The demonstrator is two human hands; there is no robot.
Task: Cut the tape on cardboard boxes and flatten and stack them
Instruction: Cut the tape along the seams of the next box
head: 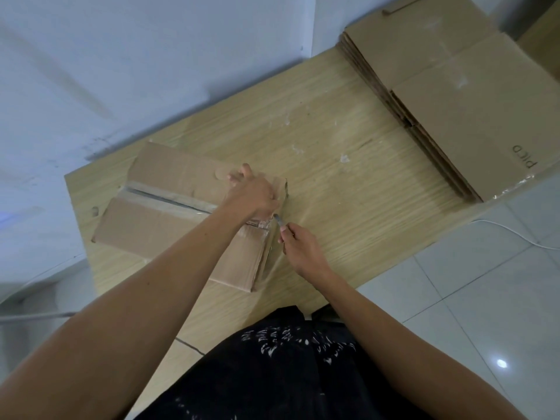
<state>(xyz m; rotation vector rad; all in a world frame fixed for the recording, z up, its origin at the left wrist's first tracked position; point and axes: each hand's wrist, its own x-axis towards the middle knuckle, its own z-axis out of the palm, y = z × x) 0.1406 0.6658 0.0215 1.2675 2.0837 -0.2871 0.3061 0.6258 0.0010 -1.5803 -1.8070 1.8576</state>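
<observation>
A wooden table (333, 140) fills the middle. A pale wall (121, 71) is at 10 o'clock. White floor tiles (485, 298) lie at 4 o'clock, with a thin white cable (515, 234) at 3 o'clock. Black clothes (288, 377) with white marks are at 6 o'clock.

1. This looks like a plain indoor packing or storage room. Bare pale walls (121, 71) meet in a corner.
2. A wood-grain worktop (333, 140), flecked with whitish marks, carries a tall stack of flattened cardboard boxes (454, 95).
3. The floor is glossy white tiles (485, 298), and a white cable (521, 237) lies across them.
</observation>
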